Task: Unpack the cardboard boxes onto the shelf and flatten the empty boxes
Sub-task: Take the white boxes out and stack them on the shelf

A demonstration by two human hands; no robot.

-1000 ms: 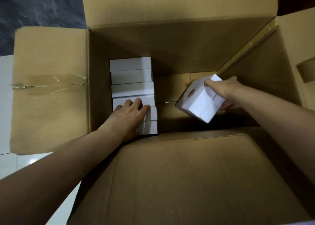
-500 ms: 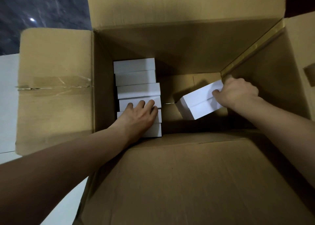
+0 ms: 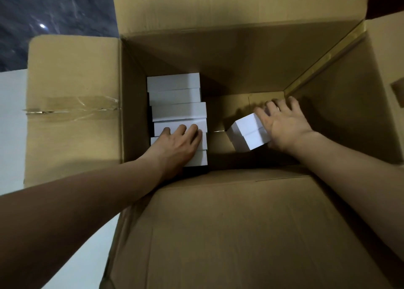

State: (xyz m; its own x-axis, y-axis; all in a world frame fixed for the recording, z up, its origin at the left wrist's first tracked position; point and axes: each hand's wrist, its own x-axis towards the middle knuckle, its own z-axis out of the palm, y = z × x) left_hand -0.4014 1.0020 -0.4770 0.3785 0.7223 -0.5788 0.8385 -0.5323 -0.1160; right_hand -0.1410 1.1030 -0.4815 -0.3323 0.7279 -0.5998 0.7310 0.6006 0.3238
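Right hand (image 3: 284, 127) grips a tilted small white box (image 3: 249, 133) near the carton's (image 3: 218, 70) right wall; left hand (image 3: 177, 144) lies flat, fingers (image 3: 193, 129) straight, on the white-box row (image 3: 177, 105). Looks light, stiff, smooth: pinch opposite faces.

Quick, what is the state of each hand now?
Left hand: fingers rest on the row of white boxes, holding nothing.
Right hand: grips a single white box.

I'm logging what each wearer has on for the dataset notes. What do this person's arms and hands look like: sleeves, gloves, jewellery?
Both forearms are bare as far as the frame shows, with no sleeves, gloves or watch in view. The left hand wears nothing visible. The right hand has what looks like a thin ring on one finger; it is too small to describe further.
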